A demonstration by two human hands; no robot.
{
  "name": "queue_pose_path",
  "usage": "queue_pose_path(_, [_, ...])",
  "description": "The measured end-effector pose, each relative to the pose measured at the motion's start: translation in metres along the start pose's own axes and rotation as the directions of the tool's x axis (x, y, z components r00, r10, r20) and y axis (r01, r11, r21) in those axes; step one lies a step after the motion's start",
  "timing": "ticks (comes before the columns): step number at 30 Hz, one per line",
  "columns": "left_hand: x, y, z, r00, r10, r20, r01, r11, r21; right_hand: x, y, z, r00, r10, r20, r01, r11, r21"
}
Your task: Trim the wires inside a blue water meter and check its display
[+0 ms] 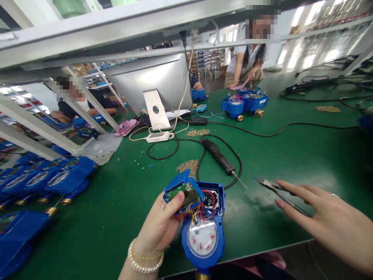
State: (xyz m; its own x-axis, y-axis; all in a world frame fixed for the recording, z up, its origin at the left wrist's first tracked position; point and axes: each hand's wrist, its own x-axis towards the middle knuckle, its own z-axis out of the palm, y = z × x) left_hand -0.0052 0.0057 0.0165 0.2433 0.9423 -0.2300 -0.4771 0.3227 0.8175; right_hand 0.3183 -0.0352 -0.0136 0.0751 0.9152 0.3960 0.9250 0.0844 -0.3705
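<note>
A blue water meter [203,237] lies at the near edge of the green table [291,155], its top cover flipped open on a circuit board and red, yellow and black wires. My left hand [159,229], with a pearl bracelet on the wrist, grips the meter's opened top, thumb pressed on the board. My right hand [326,217] is open, fingers stretched flat over the handles of grey cutting pliers [269,185] that lie on the table to the right of the meter. Whether the fingers touch the pliers is unclear.
A black electric screwdriver [218,155] with its cable and a pile of small brass screws [188,166] lie behind the meter. Several blue meters [58,179] line the left side beside a plastic bag [99,147]. A monitor's back [151,81] stands farther off. Other people work at the far side.
</note>
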Motion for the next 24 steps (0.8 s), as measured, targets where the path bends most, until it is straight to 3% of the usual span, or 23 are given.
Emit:
queue_pose_path(3, [-0.005,-0.005,0.010,0.991,0.119,-0.058,-0.117,0.992,0.044,-0.002,-0.039,-0.011,0.990,-0.119,0.074,0.120,0.993,-0.002])
queue_pose_path(9, [-0.015,-0.019,0.012,0.964,0.232,-0.134,-0.214,0.967,0.136,-0.010,-0.089,-0.008,0.945,-0.326,0.000,0.325,0.942,0.081])
queue_pose_path(24, [-0.022,-0.025,0.013,0.920,0.355,-0.168,-0.300,0.911,0.284,-0.009,-0.108,-0.001,0.931,-0.364,-0.003,0.364,0.931,0.034])
